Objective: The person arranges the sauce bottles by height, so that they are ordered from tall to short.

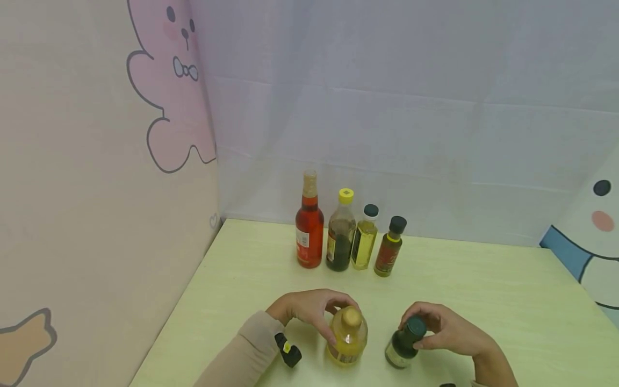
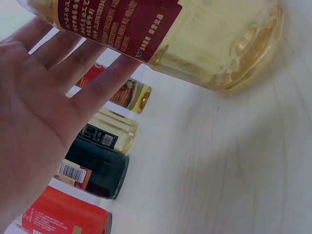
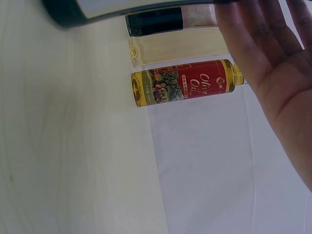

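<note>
My left hand [image 1: 316, 312] holds a clear bottle of yellow oil [image 1: 349, 344] with a gold cap, its thumb on the near side and its fingers curled round the far side. In the left wrist view this oil bottle [image 2: 209, 44] shows a dark red label. My right hand [image 1: 447, 328] grips a small dark green bottle [image 1: 400, 346] by its upper part, the thumb just below the green cap. This bottle leans slightly to the right in the head view. Only the lower part of the green bottle [image 3: 66, 12] shows in the right wrist view.
Behind the hands stands a row: a tall red bottle [image 1: 309, 231], a dark sauce bottle [image 1: 341, 242] with a yellow cap, a square bottle of pale oil [image 1: 364, 244] and an olive oil bottle [image 1: 388, 252]. A white curtain [image 1: 387, 118] hangs behind the pale table [image 1: 474, 279].
</note>
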`<state>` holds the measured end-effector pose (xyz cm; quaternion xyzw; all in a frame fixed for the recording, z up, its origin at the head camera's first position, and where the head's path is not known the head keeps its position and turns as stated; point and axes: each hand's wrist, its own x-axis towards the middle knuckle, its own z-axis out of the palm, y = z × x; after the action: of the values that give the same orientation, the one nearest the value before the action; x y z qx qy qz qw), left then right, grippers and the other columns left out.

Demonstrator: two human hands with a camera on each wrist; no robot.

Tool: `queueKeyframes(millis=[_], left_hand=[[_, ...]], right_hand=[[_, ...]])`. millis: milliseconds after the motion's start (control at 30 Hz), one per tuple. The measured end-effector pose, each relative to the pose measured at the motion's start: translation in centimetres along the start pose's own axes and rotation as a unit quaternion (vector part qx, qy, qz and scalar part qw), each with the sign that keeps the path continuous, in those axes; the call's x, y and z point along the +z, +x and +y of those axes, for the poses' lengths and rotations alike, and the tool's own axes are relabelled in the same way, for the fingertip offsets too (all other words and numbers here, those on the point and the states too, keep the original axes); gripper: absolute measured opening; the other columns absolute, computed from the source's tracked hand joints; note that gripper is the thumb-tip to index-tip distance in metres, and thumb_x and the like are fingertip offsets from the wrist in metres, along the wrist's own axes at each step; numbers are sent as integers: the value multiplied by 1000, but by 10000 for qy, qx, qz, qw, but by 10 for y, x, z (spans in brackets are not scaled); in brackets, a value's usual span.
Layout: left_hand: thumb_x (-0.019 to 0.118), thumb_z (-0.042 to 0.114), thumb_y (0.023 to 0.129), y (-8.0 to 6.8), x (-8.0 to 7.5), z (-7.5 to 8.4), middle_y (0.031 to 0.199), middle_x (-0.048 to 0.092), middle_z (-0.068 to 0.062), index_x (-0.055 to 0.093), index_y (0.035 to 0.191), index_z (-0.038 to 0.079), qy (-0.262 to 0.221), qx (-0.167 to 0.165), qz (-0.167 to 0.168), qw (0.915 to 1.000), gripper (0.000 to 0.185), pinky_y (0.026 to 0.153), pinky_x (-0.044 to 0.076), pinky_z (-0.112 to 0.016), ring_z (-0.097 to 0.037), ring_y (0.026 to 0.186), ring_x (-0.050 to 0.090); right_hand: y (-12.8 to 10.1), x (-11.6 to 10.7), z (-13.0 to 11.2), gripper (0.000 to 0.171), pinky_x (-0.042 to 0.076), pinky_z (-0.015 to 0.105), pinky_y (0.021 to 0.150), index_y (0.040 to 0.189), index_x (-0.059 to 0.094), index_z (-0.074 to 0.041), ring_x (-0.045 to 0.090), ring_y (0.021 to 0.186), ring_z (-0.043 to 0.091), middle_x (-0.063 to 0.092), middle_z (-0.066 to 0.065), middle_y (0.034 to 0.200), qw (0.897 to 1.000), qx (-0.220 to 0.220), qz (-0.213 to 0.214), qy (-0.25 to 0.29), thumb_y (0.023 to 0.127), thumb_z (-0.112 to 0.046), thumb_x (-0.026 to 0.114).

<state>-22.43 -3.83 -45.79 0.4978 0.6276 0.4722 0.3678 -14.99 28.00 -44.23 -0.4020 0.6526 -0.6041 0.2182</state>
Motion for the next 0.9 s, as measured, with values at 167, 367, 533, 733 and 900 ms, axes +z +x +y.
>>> queueKeyframes(millis=[167,367,533,733,900], left_hand=[[75,4,69,2,1,1,116,54,8,48,122,11,35,-20,39,10000,60,92,36,-28,-9,112,45],[74,5,71,3,-1,2,117,53,7,48,122,11,50,67,88,9999,58,92,36,-29,-9,113,45],[74,6,71,5,-4,2,119,53,7,48,124,13,105,49,219,9997,60,92,36,-28,-9,114,44],[76,7,69,8,-5,3,117,53,7,49,124,11,309,127,548,9979,62,91,38,-28,-9,112,45],[77,7,69,10,-6,3,117,53,6,49,124,9,450,253,821,9953,62,90,38,-29,-10,110,48]], right_hand=[[-1,1,0,35,45,39,81,111,51,2,54,96,29,53,21,105,10000,42,17,34,80,17,55],[-1,1,1,35,46,38,80,111,51,2,54,96,29,53,21,105,10000,35,30,-33,79,17,55],[-1,-1,2,36,46,38,79,111,51,3,54,95,29,53,21,105,9999,-24,7,-98,79,19,55],[-1,-1,2,36,46,38,79,111,50,3,54,95,29,53,21,105,10000,0,7,-57,79,18,54],[-1,0,3,37,46,38,79,111,50,3,54,95,29,53,21,105,10000,-62,-10,-62,79,20,54]])
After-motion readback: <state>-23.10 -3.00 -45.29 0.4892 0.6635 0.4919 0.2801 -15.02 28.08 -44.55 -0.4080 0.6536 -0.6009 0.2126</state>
